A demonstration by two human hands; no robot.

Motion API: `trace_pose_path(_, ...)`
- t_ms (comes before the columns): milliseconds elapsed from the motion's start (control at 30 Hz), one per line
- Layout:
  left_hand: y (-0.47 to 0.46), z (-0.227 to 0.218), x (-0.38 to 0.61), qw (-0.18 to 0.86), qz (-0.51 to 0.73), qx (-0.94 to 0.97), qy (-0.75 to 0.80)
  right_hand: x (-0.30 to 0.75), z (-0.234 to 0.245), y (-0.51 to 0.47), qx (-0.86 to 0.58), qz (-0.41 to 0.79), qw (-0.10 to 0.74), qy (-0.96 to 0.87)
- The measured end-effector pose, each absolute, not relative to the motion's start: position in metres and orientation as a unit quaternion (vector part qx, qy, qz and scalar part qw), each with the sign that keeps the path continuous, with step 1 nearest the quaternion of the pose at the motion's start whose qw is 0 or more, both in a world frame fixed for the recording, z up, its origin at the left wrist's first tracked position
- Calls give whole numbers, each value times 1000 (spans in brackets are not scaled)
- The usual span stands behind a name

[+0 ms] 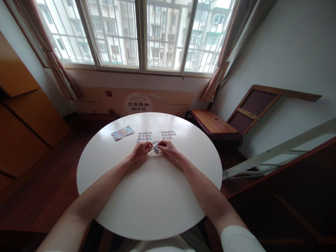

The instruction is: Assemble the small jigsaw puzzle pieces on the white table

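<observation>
A small heap of loose jigsaw pieces (156,150) lies on the white round table (157,196), between my two hands. My left hand (141,149) is at the heap's left side, thumb and fingers curled into a pinch. From the right, my right hand (168,148) reaches in with its fingertips pinched together over the pieces. Whatever the fingertips hold is too small to make out. Behind my left hand are short rows of jigsaw pieces (145,135), set apart from one another. A second group of spaced jigsaw pieces (168,133) lies beyond my right hand.
A colourful printed sheet (122,133) rests on the table at the left. Past the table's right edge stands a wooden-topped stool or bench (214,121). A printed cardboard panel (102,99) leans below the window. Wooden cabinets (34,122) line the left side.
</observation>
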State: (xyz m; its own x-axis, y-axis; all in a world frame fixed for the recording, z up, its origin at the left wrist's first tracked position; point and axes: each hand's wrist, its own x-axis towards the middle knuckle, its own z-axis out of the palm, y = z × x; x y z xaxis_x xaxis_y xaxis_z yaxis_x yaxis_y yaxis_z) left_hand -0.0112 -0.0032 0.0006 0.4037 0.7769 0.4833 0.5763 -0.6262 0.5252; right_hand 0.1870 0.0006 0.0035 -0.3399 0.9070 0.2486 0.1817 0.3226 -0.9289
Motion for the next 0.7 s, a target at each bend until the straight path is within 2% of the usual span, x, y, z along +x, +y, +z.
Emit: trace_pose_path(700,0,-3,-11,156,376,818,406,187,0,3,-400,444,429,-677)
